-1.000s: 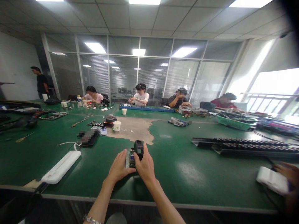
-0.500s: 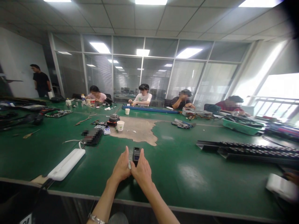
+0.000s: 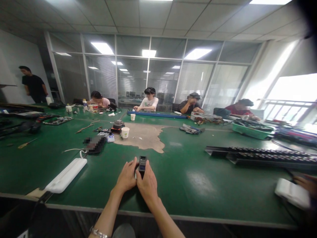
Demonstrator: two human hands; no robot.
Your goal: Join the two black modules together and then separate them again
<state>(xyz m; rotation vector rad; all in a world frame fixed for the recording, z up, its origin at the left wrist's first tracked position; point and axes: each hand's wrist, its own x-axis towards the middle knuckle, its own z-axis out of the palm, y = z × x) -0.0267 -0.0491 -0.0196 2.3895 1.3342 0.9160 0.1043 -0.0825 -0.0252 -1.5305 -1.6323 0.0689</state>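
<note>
Close to the table's front edge, my right hand point(image 3: 148, 183) is closed along the right side of a small black box-shaped device point(image 3: 142, 162). The device points away from me, with an opening at its far end and a dark bluish panel on top. Against its left side my left hand point(image 3: 126, 176) is curled, fingers bent and thumb toward the right thumb. A pale scrap point(image 3: 135, 174) peeks out between the two hands; its kind is not clear. The palms and the lower part of the device are hidden.
A white power strip point(image 3: 66, 175) lies left on the green table point(image 3: 178, 198). Ahead are a paper cup point(image 3: 125, 133) and electronic parts point(image 3: 95, 143). Black metal rails point(image 3: 260, 155) and a white block point(image 3: 292, 192) beside another person's hand point(image 3: 305, 182) are right. Several people sit opposite.
My left fingers, which stood straighter, have bent in. Less of the pale scrap shows beside the device. The whole view has shifted slightly, and the standing person at far left has moved left.
</note>
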